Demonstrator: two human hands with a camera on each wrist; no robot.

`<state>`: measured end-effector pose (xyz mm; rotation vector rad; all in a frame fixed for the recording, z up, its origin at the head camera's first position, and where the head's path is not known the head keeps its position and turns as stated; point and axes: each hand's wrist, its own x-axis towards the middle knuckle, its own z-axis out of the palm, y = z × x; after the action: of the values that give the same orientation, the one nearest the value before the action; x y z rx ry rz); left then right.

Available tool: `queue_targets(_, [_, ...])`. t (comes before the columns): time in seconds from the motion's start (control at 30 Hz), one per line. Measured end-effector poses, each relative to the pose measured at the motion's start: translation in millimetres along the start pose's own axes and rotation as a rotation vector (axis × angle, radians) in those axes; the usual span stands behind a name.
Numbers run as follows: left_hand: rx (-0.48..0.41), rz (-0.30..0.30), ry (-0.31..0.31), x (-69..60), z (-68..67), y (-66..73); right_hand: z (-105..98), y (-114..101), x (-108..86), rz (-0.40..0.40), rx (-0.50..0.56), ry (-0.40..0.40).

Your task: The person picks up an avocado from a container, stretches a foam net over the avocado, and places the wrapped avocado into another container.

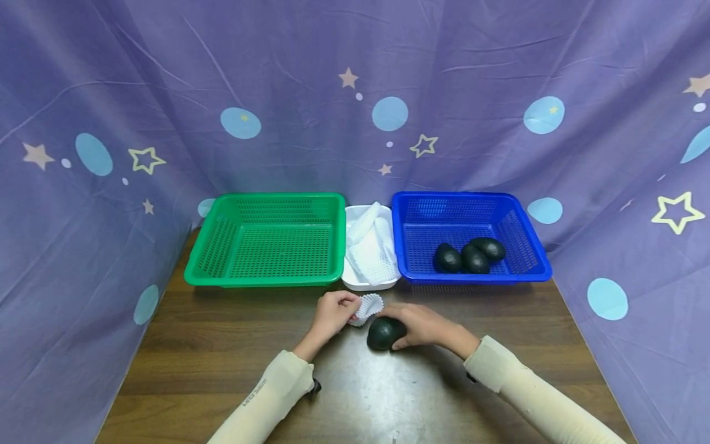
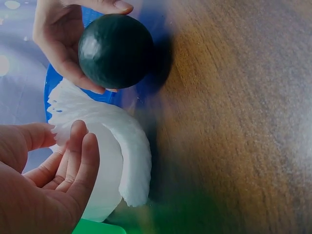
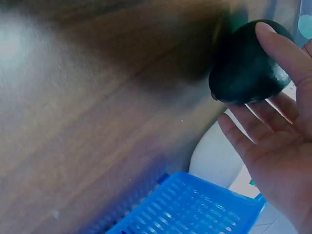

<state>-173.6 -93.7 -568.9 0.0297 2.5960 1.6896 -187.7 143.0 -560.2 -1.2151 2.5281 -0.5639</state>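
A dark green avocado [image 1: 386, 333] is gripped in my right hand [image 1: 424, 325], thumb on one side and fingers on the other, just above the table. The right wrist view shows the same avocado [image 3: 251, 63] between thumb and fingers. My left hand [image 1: 334, 313] pinches the edge of a white foam net sleeve [image 1: 368, 307], to the left of the avocado and apart from it. In the left wrist view the sleeve [image 2: 129, 146] curves away from the thumb and fingertips.
At the back left stands a green basket [image 1: 266, 282]. A blue basket [image 1: 471, 277] at the back right holds several avocados [image 1: 475, 258]. Between them, a white tray [image 1: 363, 287] carries more foam net sleeves [image 1: 373, 253]. A patterned purple curtain [image 1: 310, 160] surrounds the wooden table [image 1: 183, 370].
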Motion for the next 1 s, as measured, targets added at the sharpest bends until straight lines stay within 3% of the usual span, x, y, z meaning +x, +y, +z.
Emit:
queue_targets(0.37, [0.029, 0.002, 0.014, 0.1, 0.9, 2.2, 4.7, 7.1, -12.6, -0.028, 0.079, 0.202])
queue_targets(0.7, [0.041, -0.001, 0.010, 0.5, 3.0, 2.1, -17.5, 9.0, -19.8, 0.000, 0.188, 0.373])
queue_targets(1.0, [0.051, 0.003, 0.005, -1.9, 7.9, 8.7, -21.1, -6.6, -11.2, 0.024, 0.259, 0.387])
